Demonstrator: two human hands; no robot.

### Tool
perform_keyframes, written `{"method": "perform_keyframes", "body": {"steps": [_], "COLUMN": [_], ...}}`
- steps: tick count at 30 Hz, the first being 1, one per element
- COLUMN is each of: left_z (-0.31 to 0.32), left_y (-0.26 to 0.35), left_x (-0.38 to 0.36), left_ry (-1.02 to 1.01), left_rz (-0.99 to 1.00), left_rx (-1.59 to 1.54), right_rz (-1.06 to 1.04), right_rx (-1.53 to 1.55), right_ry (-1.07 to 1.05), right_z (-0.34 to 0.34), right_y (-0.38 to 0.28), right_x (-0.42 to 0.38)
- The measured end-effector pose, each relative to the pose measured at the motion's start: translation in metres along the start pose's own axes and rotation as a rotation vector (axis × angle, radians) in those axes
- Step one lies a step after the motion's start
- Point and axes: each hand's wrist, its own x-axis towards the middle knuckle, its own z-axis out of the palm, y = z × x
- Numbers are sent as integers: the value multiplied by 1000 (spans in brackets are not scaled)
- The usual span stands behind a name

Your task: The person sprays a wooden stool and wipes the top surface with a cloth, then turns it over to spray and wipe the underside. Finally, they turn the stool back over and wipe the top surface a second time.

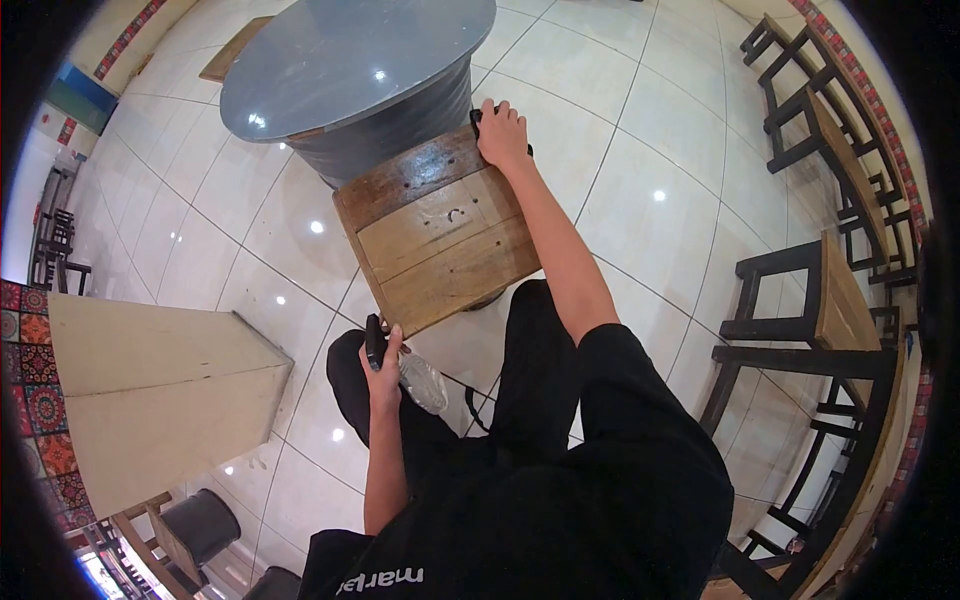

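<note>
A wooden stool (450, 232) with a worn plank top is tilted in front of my legs, darker along its far strip. Dark pieces show at its corners, but most of its underside is hidden. My left hand (383, 368) is closed at the near left corner, with the thumb on the wood's edge and a black piece beside the fingers. At the far right corner, my right hand (503, 135) is wrapped over the edge and a black part there. My shoe (423, 382) shows just below the stool.
Beyond the stool stands a grey oval-looking table (360, 60) with a thick drum-like base. A beige pillar (170, 370) is at the left. Wood-topped black seats (850, 295) line the right wall. A dark round stool or bucket (200, 525) sits at lower left.
</note>
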Motion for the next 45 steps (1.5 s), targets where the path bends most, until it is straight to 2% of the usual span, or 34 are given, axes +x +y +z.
{"method": "perform_keyframes", "body": {"steps": [2, 4, 11, 14, 19, 24, 27, 31, 34, 38, 42, 45], "left_z": [0, 6, 6, 6, 3, 5, 2, -4, -1, 1, -3, -4], "left_y": [-7, 5, 9, 12, 11, 13, 13, 7, 14, 13, 1, 7], "left_x": [1, -4, -2, -4, -2, -2, 0, 4, 0, -1, 5, 0], "left_ry": [43, 45, 49, 22, 10, 11, -10, -44, -52, -40, -36, -37], "left_rz": [-14, 8, 25, -2, 19, 7, 5, 38, 15, 19, 52, 69], "left_rx": [-13, -29, -5, -24, -8, -38, -1, 64, 81, 32, 21, 19], "right_rz": [11, -85, -13, 31, 109, 135, 74, -22, 7, 72, 150, 59], "right_rx": [28, 83, 123, 88, 193, 143, 22, 28, 2, 29, -35, -48], "right_ry": [-59, -40, -81, -106, -8, -36, -76, -37, -78, -29, -6, -26], "right_z": [-5, -15, -83, -103, -112, -113, -96, -56, -45, -58, -87, -105], "right_y": [7, 21, 51, 48, 40, 34, 33, 30, 22, 16, 3, -20], "right_x": [-5, -32, -156, -188, -220, -215, -174, -106, -84, -114, -176, -202]}}
